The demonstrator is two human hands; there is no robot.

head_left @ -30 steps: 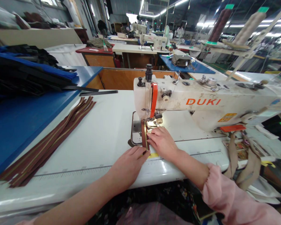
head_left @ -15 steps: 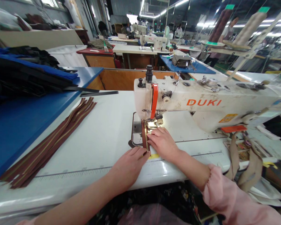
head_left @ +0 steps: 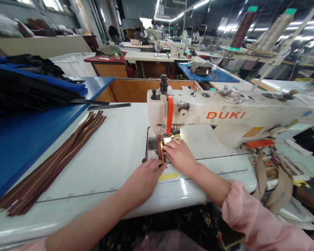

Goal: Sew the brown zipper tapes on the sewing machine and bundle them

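A brown zipper (head_left: 161,150) with metal teeth runs lengthwise beneath the needle of the white sewing machine (head_left: 193,111). My left hand (head_left: 146,176) pinches the zipper's near end between thumb and fingers. Pressed against the zipper's right edge, close to the presser foot, are the bent fingers of my right hand (head_left: 180,156). The far part of the zipper disappears under the machine head. On the left of the worktop lies a bundle of similar brown zippers (head_left: 60,164).
A blue table (head_left: 34,136) piled with black and blue fabric (head_left: 28,83) adjoins on the left. At right, beige straps (head_left: 277,184) hang over a small parts tray (head_left: 290,169). Thread cones (head_left: 243,28) stand behind the machine. A ruler strip (head_left: 102,191) runs along the front edge.
My left hand and the zipper have moved slightly away from me, toward the needle, uncovering more of the yellow strip on the worktop. My right hand stays beside the presser foot.
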